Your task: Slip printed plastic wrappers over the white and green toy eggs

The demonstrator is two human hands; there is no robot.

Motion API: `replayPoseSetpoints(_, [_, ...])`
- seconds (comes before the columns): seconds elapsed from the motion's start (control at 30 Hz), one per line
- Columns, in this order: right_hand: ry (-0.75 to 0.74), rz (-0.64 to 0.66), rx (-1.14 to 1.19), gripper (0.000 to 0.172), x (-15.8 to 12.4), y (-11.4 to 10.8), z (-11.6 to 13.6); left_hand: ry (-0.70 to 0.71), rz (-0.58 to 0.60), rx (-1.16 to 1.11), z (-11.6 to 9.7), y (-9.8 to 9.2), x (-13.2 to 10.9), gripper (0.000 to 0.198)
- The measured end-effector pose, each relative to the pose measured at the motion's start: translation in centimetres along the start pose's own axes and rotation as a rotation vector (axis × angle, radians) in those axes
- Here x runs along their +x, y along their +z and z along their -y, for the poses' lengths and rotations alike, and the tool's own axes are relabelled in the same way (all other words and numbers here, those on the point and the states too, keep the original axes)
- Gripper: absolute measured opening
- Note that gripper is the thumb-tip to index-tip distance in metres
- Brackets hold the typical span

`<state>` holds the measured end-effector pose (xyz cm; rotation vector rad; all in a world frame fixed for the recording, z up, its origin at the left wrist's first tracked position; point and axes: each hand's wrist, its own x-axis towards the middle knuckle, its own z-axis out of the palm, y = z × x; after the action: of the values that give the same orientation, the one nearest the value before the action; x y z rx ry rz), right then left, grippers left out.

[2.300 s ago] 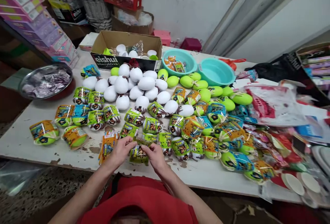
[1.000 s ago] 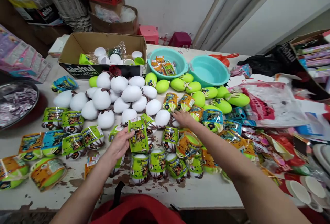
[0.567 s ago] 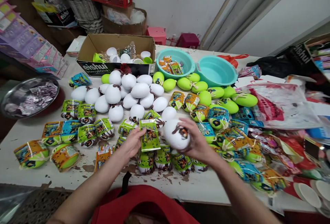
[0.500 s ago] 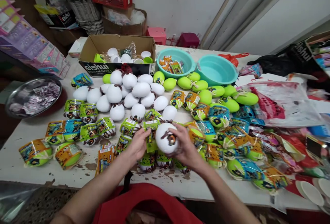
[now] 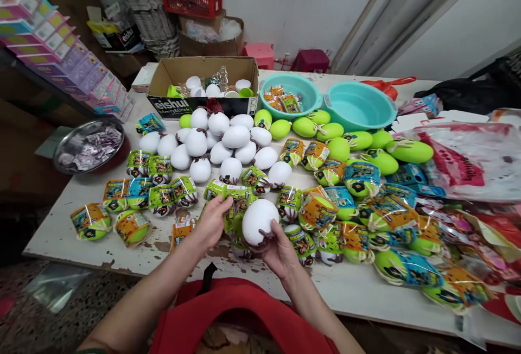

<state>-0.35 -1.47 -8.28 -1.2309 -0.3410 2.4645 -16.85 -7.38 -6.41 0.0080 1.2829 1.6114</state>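
My right hand (image 5: 280,251) is wrapped round the lower right of a white egg (image 5: 259,222), whose dark brown figure now shows at the bottom. In my left hand (image 5: 214,221) is a green printed wrapper (image 5: 238,202), pinched at its left edge beside the egg. White eggs (image 5: 236,137) lie piled beyond my hands. Green-wrapped white eggs (image 5: 161,199) sit to the left, and more stand right of my right hand. Orange-wrapped green eggs (image 5: 317,210) are further right.
A cardboard box (image 5: 203,107) and two turquoise basins (image 5: 360,105) stand at the back of the table. A metal bowl (image 5: 89,146) of small packets is at the left. A plastic bag (image 5: 468,158) lies at the right.
The white egg has turned in my right hand, bringing its dark figure to the bottom. The view has shifted left, so the table things appear further right.
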Motion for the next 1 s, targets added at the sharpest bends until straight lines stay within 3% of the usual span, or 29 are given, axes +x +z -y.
replayPoseSetpoints(0.13, [0.019,0.091,-0.147,0.065,-0.1,-1.2,0.6,-0.222,0.118,0.056,-3.1,-2.8,0.9,0.025])
replayPoseSetpoints(0.27, [0.059,0.304,-0.429,0.077,-0.1,-0.8,1.0,-0.284,0.322,0.163,-5.0,-3.5,0.7,0.023])
replayPoseSetpoints(0.37, [0.051,0.363,-0.64,0.079,0.1,-0.3,1.1,-0.341,0.407,0.275,-5.5,-3.8,0.3,0.029])
replayPoseSetpoints(0.53, [0.057,0.325,-0.852,0.083,0.0,0.9,0.5,-0.38,0.385,0.437,-4.3,-4.0,0.4,0.034])
replayPoseSetpoints(0.73, [0.036,0.282,-0.776,0.099,-0.7,2.0,-1.4,-0.364,0.45,0.587,-3.7,-3.1,0.3,0.035])
replayPoseSetpoints(0.87, [0.088,0.34,-0.585,0.092,-0.9,1.2,-2.0,-0.416,0.453,0.61,-4.1,-3.5,0.2,0.039])
replayPoseSetpoints(1.0, [0.095,0.317,-0.593,0.084,-0.9,1.1,-3.0,-0.43,0.494,0.66,-3.7,-3.5,0.4,0.035])
